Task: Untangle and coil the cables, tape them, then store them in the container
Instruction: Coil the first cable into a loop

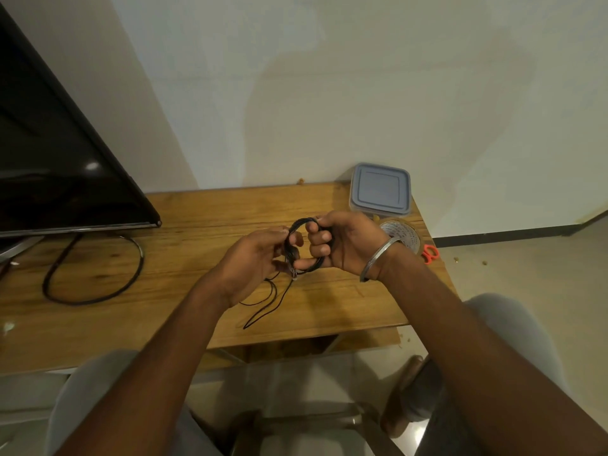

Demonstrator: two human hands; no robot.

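L hand [256, 261], R hand [345, 245]: both grips curled round thin black cable coil [302, 221] over wood table [197, 218].

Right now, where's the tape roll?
Head view: the tape roll lies at the right end of the table, partly behind the right hand, between the lidded container and the orange scissors.

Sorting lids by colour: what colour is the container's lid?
The lid is grey-blue, best seen in the head view.

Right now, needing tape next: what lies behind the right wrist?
A tape roll lies on the table, partly covered by the right hand gripping the cable. Beside it, orange scissors handles show; their blades are hidden.
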